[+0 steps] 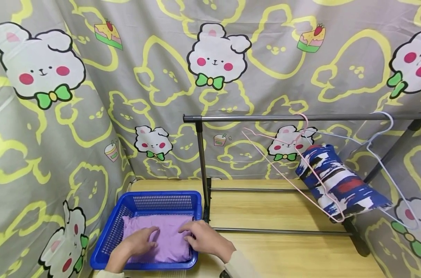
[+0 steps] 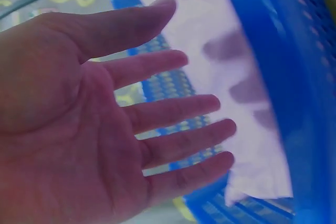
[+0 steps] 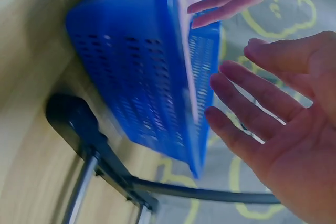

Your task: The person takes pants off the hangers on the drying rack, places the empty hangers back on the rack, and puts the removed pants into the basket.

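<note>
A large grey curtain (image 1: 127,96) printed with white rabbits and yellow outlines hangs behind and at both sides of the scene. In front of it stands a wooden table (image 1: 283,231) with a light surface. On the table stands a dark metal clothes rack (image 1: 301,117), and its top bar runs to the right edge of the head view. A pink wire hanger (image 1: 294,170) and a white wire hanger (image 1: 384,154) hang on this bar. A rolled cloth with blue, white and red pattern (image 1: 339,181) lies tilted at the right part of the rack, between the two hangers. At the left front corner of the table is a blue plastic basket (image 1: 162,200) with perforated walls, just beside the left post of the rack. Inside the basket lies a folded purple cloth (image 1: 168,235), which covers most of its bottom. The left hand (image 1: 139,241) is over the left part of the purple cloth and the right hand (image 1: 205,237) is over its right part. Both hands have the fingers straight and spread, they grasp nothing; the wrist views show open palms. Whether the palms press the cloth or only hover just above it, the pictures do not show clearly.
</note>
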Action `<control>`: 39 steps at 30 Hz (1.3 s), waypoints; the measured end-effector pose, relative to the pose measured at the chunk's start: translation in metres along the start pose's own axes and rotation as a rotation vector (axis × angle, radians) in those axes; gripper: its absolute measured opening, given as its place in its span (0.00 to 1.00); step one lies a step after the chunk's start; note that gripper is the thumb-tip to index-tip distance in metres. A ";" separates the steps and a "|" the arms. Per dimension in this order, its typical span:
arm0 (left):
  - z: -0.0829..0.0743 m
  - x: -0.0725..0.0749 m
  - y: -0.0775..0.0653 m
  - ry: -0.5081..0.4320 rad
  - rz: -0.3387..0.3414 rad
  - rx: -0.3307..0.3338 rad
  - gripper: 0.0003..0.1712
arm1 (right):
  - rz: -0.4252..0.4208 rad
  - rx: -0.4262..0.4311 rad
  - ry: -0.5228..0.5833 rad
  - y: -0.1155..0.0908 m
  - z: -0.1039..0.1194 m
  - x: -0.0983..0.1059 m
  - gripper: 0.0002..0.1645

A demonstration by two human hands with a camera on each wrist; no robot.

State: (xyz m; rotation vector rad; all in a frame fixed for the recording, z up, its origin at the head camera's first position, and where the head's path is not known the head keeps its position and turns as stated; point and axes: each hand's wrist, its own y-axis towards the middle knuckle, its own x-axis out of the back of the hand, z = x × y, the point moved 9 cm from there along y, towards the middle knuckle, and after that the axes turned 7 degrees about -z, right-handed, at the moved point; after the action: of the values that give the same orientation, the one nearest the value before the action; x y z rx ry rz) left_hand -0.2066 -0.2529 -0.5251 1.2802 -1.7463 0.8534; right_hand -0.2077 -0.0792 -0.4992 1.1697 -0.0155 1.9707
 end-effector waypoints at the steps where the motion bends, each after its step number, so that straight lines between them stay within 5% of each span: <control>1: -0.005 0.004 0.000 0.006 -0.031 -0.018 0.26 | -0.015 -0.003 -0.006 -0.001 0.001 0.005 0.15; 9: -0.044 0.033 0.003 0.010 -0.213 -0.036 0.23 | -0.165 -0.115 -0.135 -0.028 -0.011 0.051 0.16; 21: -0.117 0.088 0.007 -0.028 -0.556 -0.194 0.28 | -0.369 -0.176 -0.242 -0.080 -0.005 0.136 0.20; 28: -0.159 0.113 0.022 -0.110 -0.595 -0.295 0.28 | -0.520 -0.087 -0.304 -0.101 0.009 0.184 0.29; 39: -0.198 0.133 0.040 -0.187 -0.654 -0.472 0.28 | -0.566 -0.053 -0.367 -0.124 0.019 0.236 0.33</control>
State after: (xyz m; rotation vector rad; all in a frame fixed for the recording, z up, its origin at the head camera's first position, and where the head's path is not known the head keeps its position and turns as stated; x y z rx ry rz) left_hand -0.2281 -0.1290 -0.3186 1.4879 -1.3977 -0.0511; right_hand -0.1663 0.1463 -0.3613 1.3138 0.0653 1.2445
